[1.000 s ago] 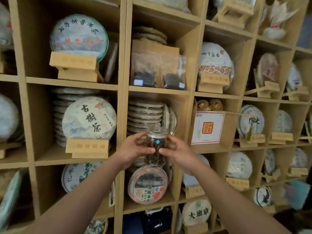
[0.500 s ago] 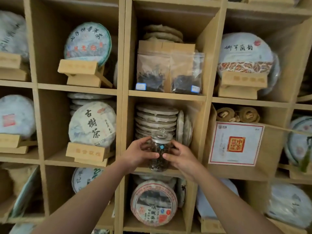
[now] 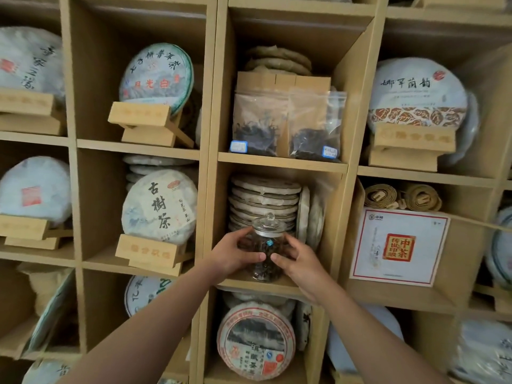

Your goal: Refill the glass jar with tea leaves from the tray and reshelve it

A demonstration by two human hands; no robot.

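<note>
Hands meet around a small clear glass jar (image 3: 266, 252) with a knobbed glass lid, dark tea leaves filling most of it. The left hand (image 3: 235, 254) curls round the jar's left side, thumb across the front; the right hand (image 3: 300, 261) does the same on the right side, so each grip is closed on the glass. The jar stands upright at the front edge of a compartment in the light wooden shelf unit (image 3: 210, 151), its base at the shelf board; whether it rests there fully is unclear. Just behind it sits a stack of paper-wrapped round tea cakes (image 3: 264, 195), with more cakes leaning upright at the right. In the compartment above, 2 clear plastic bags of dark loose tea (image 3: 288, 126) stand side by side. To the right, a white square box with a red seal (image 3: 399, 246) leans in its compartment.
</note>
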